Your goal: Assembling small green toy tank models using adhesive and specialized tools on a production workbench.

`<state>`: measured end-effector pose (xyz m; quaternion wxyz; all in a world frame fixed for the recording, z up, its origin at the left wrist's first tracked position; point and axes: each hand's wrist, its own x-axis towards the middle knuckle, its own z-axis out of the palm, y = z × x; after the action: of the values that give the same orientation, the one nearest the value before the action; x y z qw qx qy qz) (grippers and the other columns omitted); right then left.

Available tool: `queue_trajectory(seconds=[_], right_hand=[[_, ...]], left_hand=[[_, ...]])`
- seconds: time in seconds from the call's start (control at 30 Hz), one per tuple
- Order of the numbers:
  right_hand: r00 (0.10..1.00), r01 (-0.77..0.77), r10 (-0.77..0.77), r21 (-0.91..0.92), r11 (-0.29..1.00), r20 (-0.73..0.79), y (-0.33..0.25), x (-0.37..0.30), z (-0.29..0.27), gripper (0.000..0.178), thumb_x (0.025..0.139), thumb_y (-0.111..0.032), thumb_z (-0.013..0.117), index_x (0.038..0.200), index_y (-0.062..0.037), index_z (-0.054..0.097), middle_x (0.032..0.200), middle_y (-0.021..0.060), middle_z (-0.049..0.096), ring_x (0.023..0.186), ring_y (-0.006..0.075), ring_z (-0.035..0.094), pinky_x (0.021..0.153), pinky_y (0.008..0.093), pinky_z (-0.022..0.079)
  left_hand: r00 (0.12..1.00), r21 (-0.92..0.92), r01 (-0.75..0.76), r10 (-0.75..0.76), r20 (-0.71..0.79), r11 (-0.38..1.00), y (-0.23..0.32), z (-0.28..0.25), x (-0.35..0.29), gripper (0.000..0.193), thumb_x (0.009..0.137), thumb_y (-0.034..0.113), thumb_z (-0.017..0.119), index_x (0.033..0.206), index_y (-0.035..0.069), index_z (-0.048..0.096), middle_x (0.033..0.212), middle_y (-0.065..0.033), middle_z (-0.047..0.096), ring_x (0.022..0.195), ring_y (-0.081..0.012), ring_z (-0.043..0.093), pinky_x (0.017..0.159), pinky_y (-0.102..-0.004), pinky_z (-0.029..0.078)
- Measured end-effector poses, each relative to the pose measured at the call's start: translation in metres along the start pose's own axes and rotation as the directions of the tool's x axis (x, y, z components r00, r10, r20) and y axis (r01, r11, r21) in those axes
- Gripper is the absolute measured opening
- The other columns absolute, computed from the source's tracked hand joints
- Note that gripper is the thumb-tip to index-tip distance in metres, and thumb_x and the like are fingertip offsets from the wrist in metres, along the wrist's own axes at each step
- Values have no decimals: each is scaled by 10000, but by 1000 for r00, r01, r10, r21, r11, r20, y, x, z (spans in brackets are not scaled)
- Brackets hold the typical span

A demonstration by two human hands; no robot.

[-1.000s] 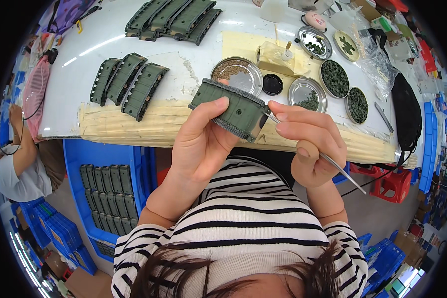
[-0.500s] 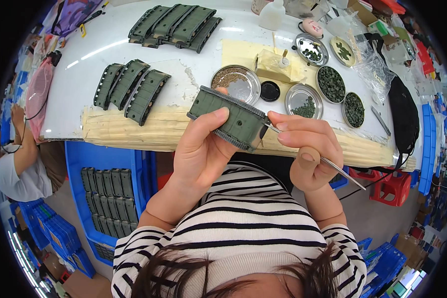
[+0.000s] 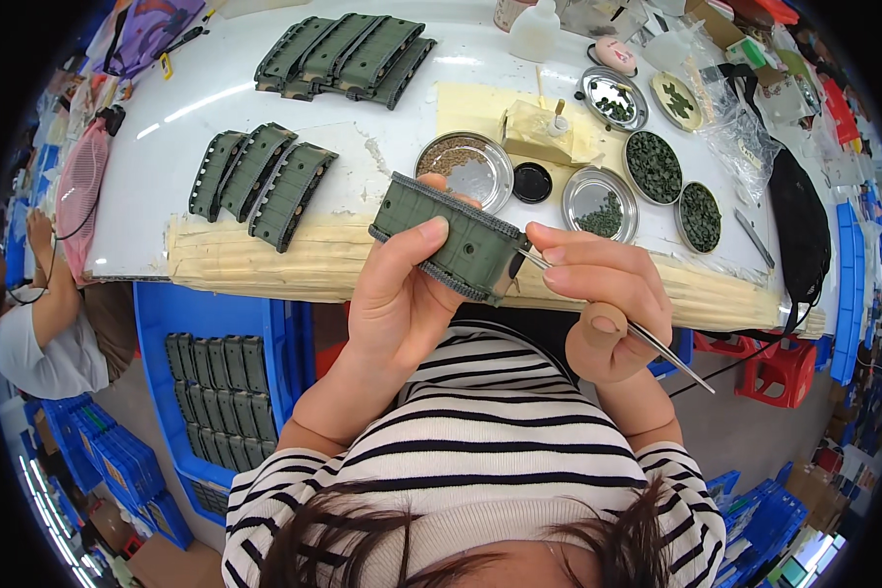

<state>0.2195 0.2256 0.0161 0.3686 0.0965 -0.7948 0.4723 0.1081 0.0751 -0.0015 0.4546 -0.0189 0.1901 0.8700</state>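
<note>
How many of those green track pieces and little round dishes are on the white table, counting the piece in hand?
Green track pieces on the table: 7, in groups of 4 and 3
Green piece held in the left hand: 1
Round dishes: 6, one being
Total: 14

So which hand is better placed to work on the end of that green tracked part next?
Probably the right hand: it holds thin metal tweezers whose tip already meets the end of the green tracked part. The left hand is wrapped around that part, steadying it.
</note>
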Motion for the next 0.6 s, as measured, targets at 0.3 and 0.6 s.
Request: queue_trajectory(seconds=[0.3, 0.6], right_hand=[[993, 31, -36, -46, 998, -114, 4, -6, 11, 192, 956, -125, 517, 990, 37, 614, 988, 183, 632, 966, 323, 666, 796, 337, 548], [992, 65, -64, 2, 998, -105, 8, -8, 10, 232, 963, -179, 522, 997, 30, 616, 983, 175, 627, 971, 339, 663, 794, 351, 554]], left_hand=[[999, -46, -21, 23, 39, 999, -7, -1, 0, 350, 906, 74, 506, 1251, 77, 449, 1155, -134, 566, 1079, -221, 593, 881, -393, 554], [1000, -73, 16, -15, 9, 997, -7, -4, 0, 340, 914, 73, 513, 1247, 104, 450, 1144, -109, 578, 1058, -233, 606, 889, -436, 540]])
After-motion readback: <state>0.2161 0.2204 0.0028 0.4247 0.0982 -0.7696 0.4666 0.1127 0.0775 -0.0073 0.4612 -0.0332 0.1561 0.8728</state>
